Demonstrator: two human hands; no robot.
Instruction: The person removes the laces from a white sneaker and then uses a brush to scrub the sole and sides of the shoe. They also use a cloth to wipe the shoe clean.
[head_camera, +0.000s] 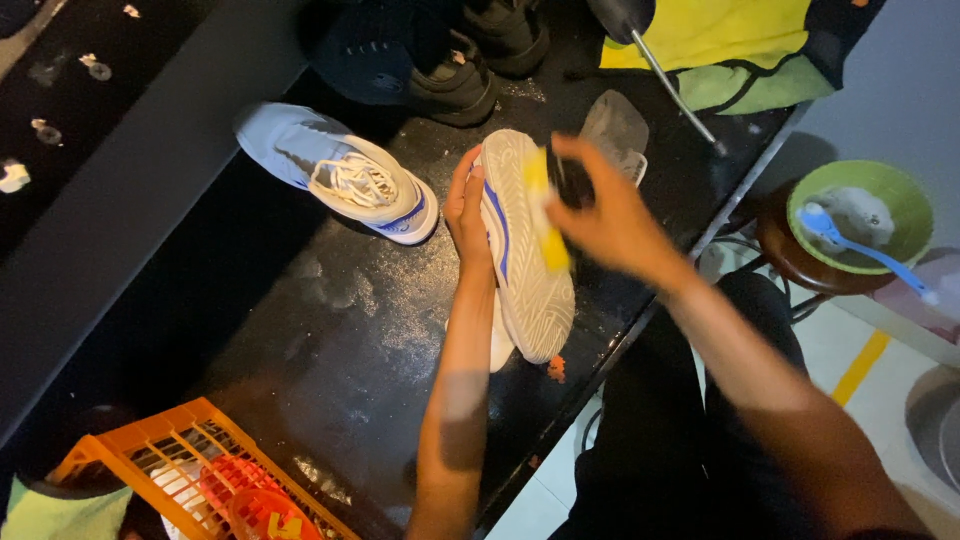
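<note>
My left hand (468, 215) grips a white sneaker (530, 280) by its side and holds it sole up over the black table (330, 330). A blue stripe runs along the pale sole. My right hand (610, 220) holds a yellow brush or sponge (545, 215), blurred by motion, and presses it on the front part of the sole. The matching white and light-blue sneaker (340, 170) with white laces lies upright on the table to the left.
Dark shoes (450, 60) stand at the table's back, next to a yellow-green cloth (720, 40) and a metal rod (670, 80). A green bowl (900, 200) with foam and a blue brush (860, 245) rests on a stool at right. An orange crate (170, 450) sits at the front left.
</note>
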